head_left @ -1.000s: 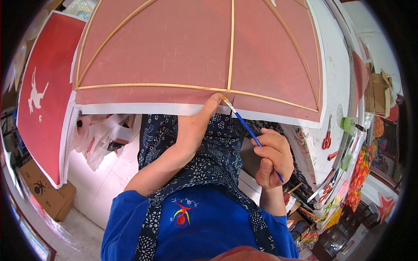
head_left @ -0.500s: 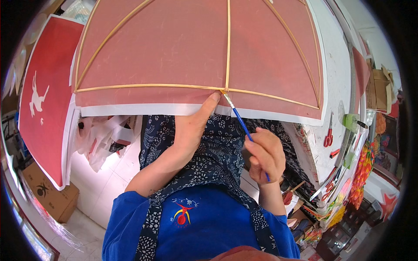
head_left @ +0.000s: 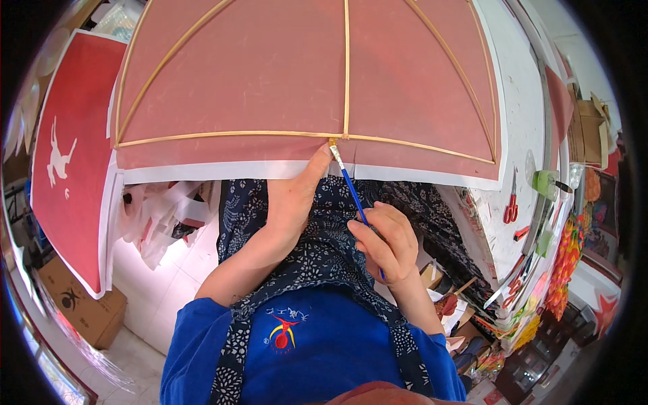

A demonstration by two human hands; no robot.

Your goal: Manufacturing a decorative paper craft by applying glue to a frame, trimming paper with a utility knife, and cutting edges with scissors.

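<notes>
A dull red sheet [head_left: 263, 74] with a white border lies across the table in front of me. Thin pale bamboo strips [head_left: 236, 134] frame it, and an upright strip meets the lower one near the middle. My left hand [head_left: 290, 199] grips the sheet's near edge, thumb on top beside the lower strip; its fingers are hidden under the sheet. In my right hand [head_left: 393, 244] is a blue-handled paintbrush [head_left: 352, 189], pinched by the handle. Its bristles touch the lower strip just left of the joint, close to my left thumb.
At left hangs another red sheet [head_left: 71, 169] with a white figure. Crumpled white scraps [head_left: 152, 219] hang below the table. A cardboard box [head_left: 81, 300] stands on the floor. Red-handled scissors [head_left: 511, 208] and a green-tinted container [head_left: 544, 183] are on the white tabletop [head_left: 499, 233] at right.
The brush tip has moved a little left along the lower strip, away from the joint. My right hand has shifted left with it; my left thumb stays near the strip.
</notes>
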